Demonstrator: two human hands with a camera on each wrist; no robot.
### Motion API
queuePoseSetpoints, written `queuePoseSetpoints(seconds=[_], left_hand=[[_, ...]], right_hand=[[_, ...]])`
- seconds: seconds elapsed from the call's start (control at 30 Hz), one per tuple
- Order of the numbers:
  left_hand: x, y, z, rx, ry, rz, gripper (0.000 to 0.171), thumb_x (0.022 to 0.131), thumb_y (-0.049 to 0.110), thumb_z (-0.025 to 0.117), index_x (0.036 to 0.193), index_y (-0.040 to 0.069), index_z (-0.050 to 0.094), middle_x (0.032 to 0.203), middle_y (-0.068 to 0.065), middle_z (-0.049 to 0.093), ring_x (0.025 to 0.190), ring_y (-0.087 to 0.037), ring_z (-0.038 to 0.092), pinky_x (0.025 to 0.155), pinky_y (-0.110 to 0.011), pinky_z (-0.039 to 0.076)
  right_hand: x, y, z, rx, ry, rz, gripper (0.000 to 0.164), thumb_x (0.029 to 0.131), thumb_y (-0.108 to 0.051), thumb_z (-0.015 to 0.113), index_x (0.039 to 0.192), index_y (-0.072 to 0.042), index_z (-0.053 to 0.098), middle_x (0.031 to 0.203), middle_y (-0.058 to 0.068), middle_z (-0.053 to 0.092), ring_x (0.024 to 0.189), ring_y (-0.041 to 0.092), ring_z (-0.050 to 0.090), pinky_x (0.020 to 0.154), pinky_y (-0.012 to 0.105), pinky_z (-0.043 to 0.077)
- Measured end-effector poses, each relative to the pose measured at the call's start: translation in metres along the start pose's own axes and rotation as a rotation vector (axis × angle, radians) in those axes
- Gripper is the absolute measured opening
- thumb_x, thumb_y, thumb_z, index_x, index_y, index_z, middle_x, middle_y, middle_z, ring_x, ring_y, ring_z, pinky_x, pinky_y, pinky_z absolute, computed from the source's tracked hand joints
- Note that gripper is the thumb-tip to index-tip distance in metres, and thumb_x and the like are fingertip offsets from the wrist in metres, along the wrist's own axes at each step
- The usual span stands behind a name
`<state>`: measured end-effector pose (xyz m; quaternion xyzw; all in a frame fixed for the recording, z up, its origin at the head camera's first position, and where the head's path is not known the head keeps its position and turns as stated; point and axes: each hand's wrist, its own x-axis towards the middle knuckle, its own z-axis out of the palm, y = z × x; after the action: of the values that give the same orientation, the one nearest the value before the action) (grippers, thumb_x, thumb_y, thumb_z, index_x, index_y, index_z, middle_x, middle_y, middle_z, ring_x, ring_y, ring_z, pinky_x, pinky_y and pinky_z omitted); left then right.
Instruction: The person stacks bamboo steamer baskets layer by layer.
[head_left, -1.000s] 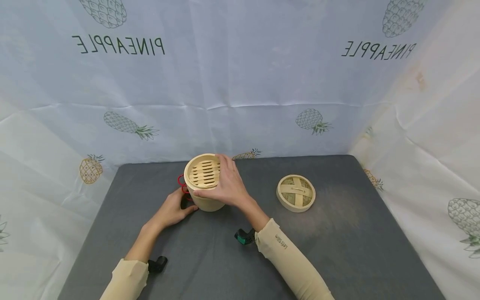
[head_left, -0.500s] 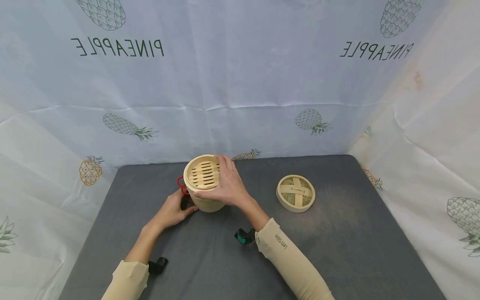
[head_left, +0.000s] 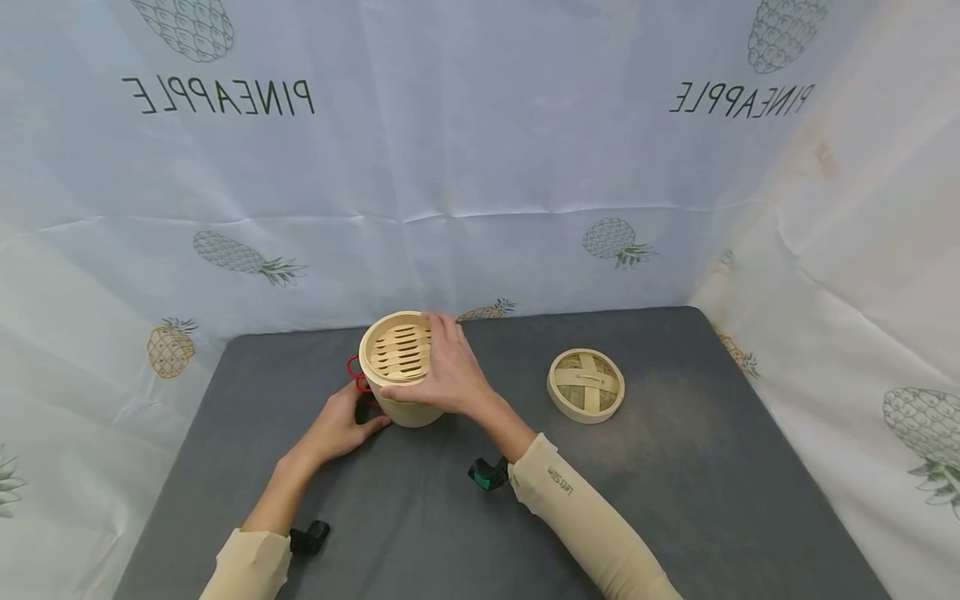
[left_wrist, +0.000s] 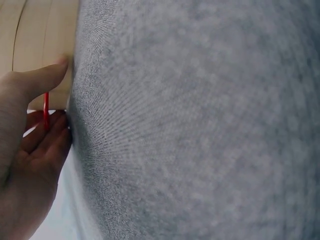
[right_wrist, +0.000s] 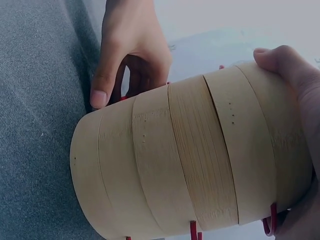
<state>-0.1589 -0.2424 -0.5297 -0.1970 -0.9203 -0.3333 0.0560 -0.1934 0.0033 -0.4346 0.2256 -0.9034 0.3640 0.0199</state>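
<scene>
A stack of round bamboo steamer baskets (head_left: 408, 412) stands upright at the table's far side, left of centre. The top basket shows a slatted floor (head_left: 400, 350), and red loop handles (head_left: 353, 365) stick out at the stack's sides. My right hand (head_left: 450, 373) spans the top basket and grips its wall, thumb in front and fingers across on the far right. Low on the left, my left hand (head_left: 335, 427) holds the bottom basket. Its thumb (left_wrist: 47, 77) lies on the bamboo wall (left_wrist: 45, 30), while its other fingers are behind, beside a red handle (left_wrist: 46, 117).
A round bamboo lid (head_left: 586, 385) with crossed strips lies on the grey table (head_left: 675, 483), right of the stack. Pineapple-print cloth (head_left: 450, 167) hangs behind the table's far edge. Dark wrist devices (head_left: 489, 474) sit under both forearms.
The head view has swung slightly, so the whole scene sits a little farther left. Both hands keep the same hold on the steamer stack.
</scene>
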Motion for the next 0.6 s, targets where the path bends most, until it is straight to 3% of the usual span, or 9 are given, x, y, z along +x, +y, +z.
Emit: queuePoseSetpoints(seconds=[0.1, 0.33, 0.47, 0.6], left_hand=[[0.0, -0.001, -0.001, -0.012, -0.002, 0.008, 0.063, 0.088, 0.015, 0.091, 0.142, 0.001, 0.06, 0.127, -0.02, 0.072, 0.109, -0.037, 0.074, 0.093, -0.055, 0.063], [0.001, -0.024, 0.01, -0.053, 0.058, 0.113, 0.064, 0.09, 0.028, 0.091, 0.141, 0.006, 0.062, 0.123, -0.018, 0.071, 0.102, -0.03, 0.074, 0.084, -0.043, 0.064], [0.002, -0.027, 0.013, -0.061, 0.064, 0.119, 0.064, 0.088, 0.028, 0.092, 0.14, 0.005, 0.062, 0.122, -0.017, 0.072, 0.101, -0.031, 0.074, 0.084, -0.048, 0.064], [0.001, -0.034, 0.016, -0.038, 0.058, 0.099, 0.063, 0.088, 0.031, 0.093, 0.138, 0.007, 0.063, 0.122, -0.014, 0.071, 0.1, -0.027, 0.074, 0.083, -0.042, 0.064]], right_hand=[[0.001, 0.0, 0.0, -0.002, 0.001, -0.003, 0.125, 0.073, -0.063, 0.093, 0.168, -0.012, 0.029, 0.166, 0.013, 0.039, 0.146, 0.034, 0.046, 0.118, 0.057, 0.051], [0.001, 0.002, 0.001, 0.006, 0.007, -0.009, 0.126, 0.072, -0.063, 0.093, 0.168, -0.012, 0.029, 0.167, 0.014, 0.039, 0.148, 0.035, 0.046, 0.119, 0.057, 0.05], [-0.001, 0.003, 0.0, 0.015, 0.013, -0.013, 0.127, 0.072, -0.062, 0.094, 0.168, -0.011, 0.029, 0.166, 0.014, 0.039, 0.147, 0.035, 0.047, 0.118, 0.058, 0.05], [0.0, 0.003, -0.001, 0.016, 0.007, -0.019, 0.127, 0.072, -0.063, 0.093, 0.168, -0.012, 0.029, 0.166, 0.014, 0.04, 0.147, 0.035, 0.047, 0.117, 0.058, 0.051]])
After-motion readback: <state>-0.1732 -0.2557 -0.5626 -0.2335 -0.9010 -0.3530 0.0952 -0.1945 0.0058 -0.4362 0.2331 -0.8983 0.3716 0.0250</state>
